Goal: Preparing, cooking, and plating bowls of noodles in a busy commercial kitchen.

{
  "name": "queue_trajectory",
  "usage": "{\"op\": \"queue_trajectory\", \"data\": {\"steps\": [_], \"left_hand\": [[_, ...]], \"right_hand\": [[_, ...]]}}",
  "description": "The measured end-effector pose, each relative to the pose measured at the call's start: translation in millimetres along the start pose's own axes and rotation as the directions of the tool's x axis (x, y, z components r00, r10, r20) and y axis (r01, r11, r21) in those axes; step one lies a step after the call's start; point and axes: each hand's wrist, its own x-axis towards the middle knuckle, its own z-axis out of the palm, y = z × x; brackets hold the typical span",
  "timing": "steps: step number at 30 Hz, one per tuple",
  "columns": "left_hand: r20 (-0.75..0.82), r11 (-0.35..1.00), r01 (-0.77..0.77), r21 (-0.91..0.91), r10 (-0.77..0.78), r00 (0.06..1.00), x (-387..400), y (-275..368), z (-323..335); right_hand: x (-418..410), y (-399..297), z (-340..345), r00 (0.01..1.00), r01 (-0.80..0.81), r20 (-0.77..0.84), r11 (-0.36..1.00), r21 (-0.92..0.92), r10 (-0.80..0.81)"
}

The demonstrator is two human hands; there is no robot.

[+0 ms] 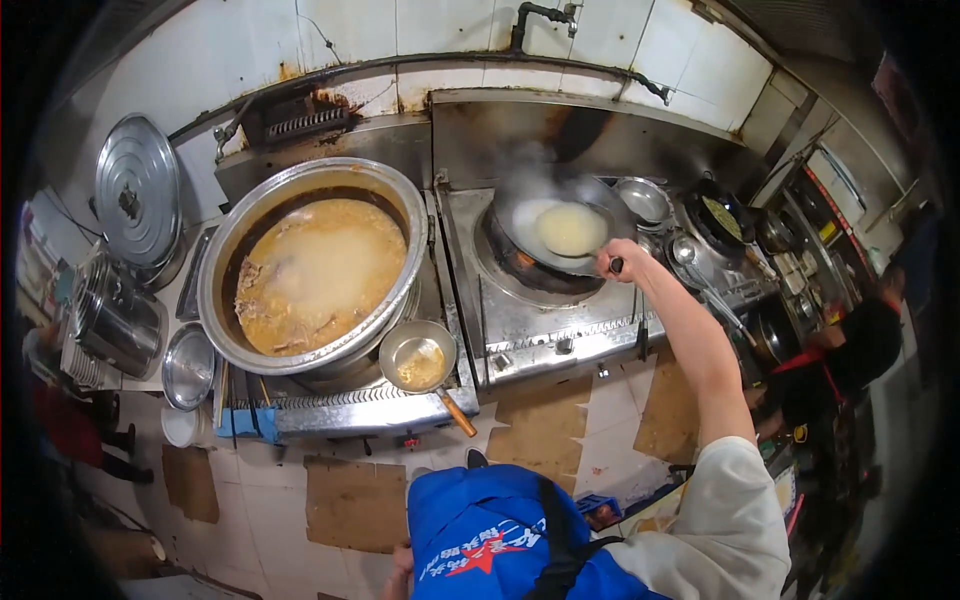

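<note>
My right hand point(619, 261) grips the dark-tipped handle of a large ladle point(553, 253). The ladle's round bowl is full of pale yellow liquid point(573, 229) and hangs over a steaming wok point(517, 238) on the burner. Whitish liquid shows in the wok beside the bowl. Only part of my left hand point(400, 571) appears, low beside my blue apron point(480, 525); its fingers are hidden. To the left stands a wide metal stockpot point(409, 195) of brownish broth point(322, 270) with pieces of meat at its edge. A wooden-handled saucepan point(442, 375) with yellowish residue rests by its rim.
Metal bowls point(643, 201), a long-handled ladle point(686, 251) and a dark pan with green food point(718, 214) sit right of the wok. A pot lid point(137, 191) leans at left. People stand at far left point(75, 420) and right point(862, 345). Cardboard point(356, 502) covers floor patches.
</note>
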Motion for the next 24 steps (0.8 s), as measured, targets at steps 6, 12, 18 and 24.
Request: {"op": "queue_trajectory", "data": {"steps": [6,12,18,24], "left_hand": [[0.082,0.962,-0.008,-0.272,0.032,0.996,49.4,21.2,-14.7],[0.264,0.877,-0.057,-0.477,0.204,0.943,49.9,117.3,29.6],[0.601,0.574,0.391,-0.72,0.233,0.764,76.8,192.1,134.0],[0.48,0.249,0.426,-0.87,0.229,0.847,83.9,213.8,160.4]], "right_hand": [[36.0,27.7,-79.6,0.854,0.174,-0.303,0.782,-0.598,-0.422],[-38.1,41.7,-63.5,0.522,-0.034,-0.105,0.102,-0.994,-0.846],[-81.0,82.4,-70.2,0.225,0.139,0.145,-0.116,-0.984,-0.963],[-165.6,183.8,63.8,0.994,0.081,0.075,0.996,-0.046,-0.077]]}}
